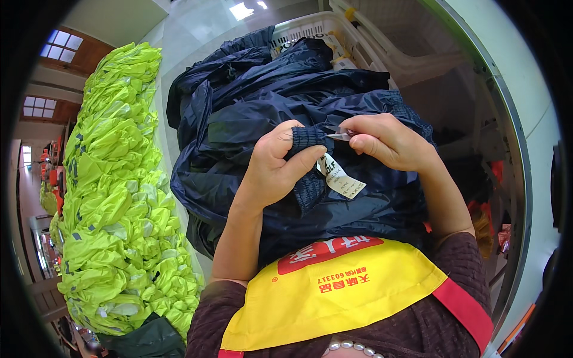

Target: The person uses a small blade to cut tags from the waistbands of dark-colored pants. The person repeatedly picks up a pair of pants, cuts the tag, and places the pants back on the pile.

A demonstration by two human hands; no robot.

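Navy garments [250, 119] in thin shiny cloth lie heaped in front of me. My left hand [271, 167] is closed on the ribbed elastic band [308, 190] of one of them, pinching it between thumb and fingers. From that band hangs a white printed label [342, 178]. In my right hand [391, 142] is a pair of small thread snips [339, 135], gripped between thumb and fingers. Their pointed metal blades reach the edge of the band, close to my left fingertips. A few loose dark threads show there. The handles are hidden inside my right hand.
A tall pile of bright yellow-green garments [113, 197] stands along the left. Behind the navy heap is a white perforated plastic basket [310, 27] with packets inside. A metal-edged table [525, 173] curves along the right. I wear a yellow apron [334, 292] with red straps.
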